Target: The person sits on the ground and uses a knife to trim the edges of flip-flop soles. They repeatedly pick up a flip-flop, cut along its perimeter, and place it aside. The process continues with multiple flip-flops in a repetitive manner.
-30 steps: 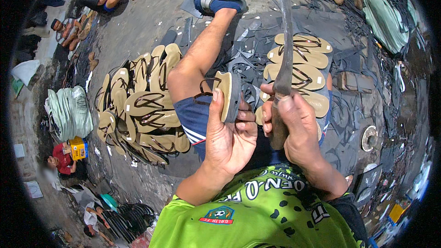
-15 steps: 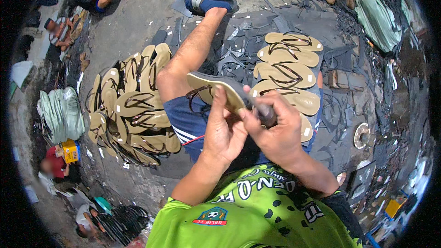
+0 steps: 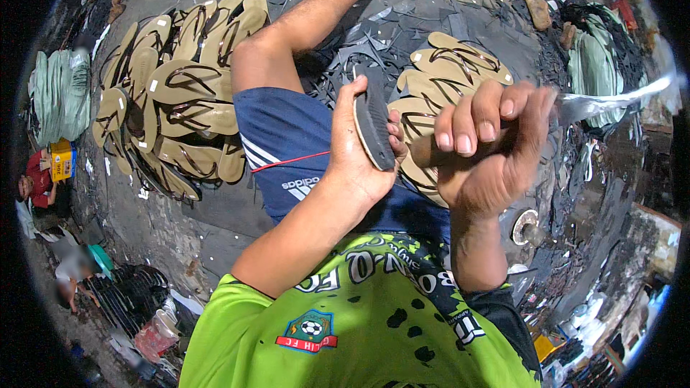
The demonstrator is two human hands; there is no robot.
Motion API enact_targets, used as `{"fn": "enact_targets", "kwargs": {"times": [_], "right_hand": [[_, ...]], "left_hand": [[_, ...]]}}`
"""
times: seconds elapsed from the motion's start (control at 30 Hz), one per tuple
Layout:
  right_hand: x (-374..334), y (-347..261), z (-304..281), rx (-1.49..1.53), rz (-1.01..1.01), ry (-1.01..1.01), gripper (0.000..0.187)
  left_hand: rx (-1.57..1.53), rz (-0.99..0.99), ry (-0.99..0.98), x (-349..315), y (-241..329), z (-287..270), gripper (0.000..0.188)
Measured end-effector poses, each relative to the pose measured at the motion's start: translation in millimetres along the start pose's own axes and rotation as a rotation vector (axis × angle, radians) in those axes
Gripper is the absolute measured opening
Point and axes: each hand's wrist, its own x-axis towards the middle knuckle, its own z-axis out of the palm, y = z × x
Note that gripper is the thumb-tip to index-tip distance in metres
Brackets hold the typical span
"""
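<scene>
My left hand [image 3: 351, 154] is wrapped around a flip-flop [image 3: 375, 126], thumb along one side and fingers on the other. The flip-flop is tilted up, its dark grey ribbed sole turned to the right and only a thin pale edge showing. To the right of it, my right hand [image 3: 490, 147] is closed on a knife. The knife's [image 3: 618, 100] shiny blade, smeared by motion, sticks out rightward past my fingers, and its dark handle end shows on the left of the hand. Blade and flip-flop are apart.
Tan flip-flops with brown straps lie in a large pile [image 3: 190, 93] to the left and a row [image 3: 460, 57] behind my right hand. Dark rubber offcuts [image 3: 359, 47] litter the ground ahead. Pale green sacks [image 3: 61, 97] stand far left; a round metal piece [image 3: 528, 228] lies right.
My right hand has swung away from the flip-flop to the right, bringing the knife's blade into sight. My left hand has turned the flip-flop more upright, with its sole facing right. The view has shifted.
</scene>
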Motion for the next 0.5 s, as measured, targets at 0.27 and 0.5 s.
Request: {"fn": "enact_targets", "kwargs": {"times": [0.27,0.5], "right_hand": [[-8.9,12.1,-9.5,-0.232,0.082,-0.05,0.02],[-29.3,16.5,-16.8,-0.346,-0.04,-0.127,0.014]], "left_hand": [[-0.087,0.016,0.104,-9.7,-27.9,0.4,0.048],[-0.101,-0.065,0.031,3.7,-25.5,-23.7,0.051]]}}
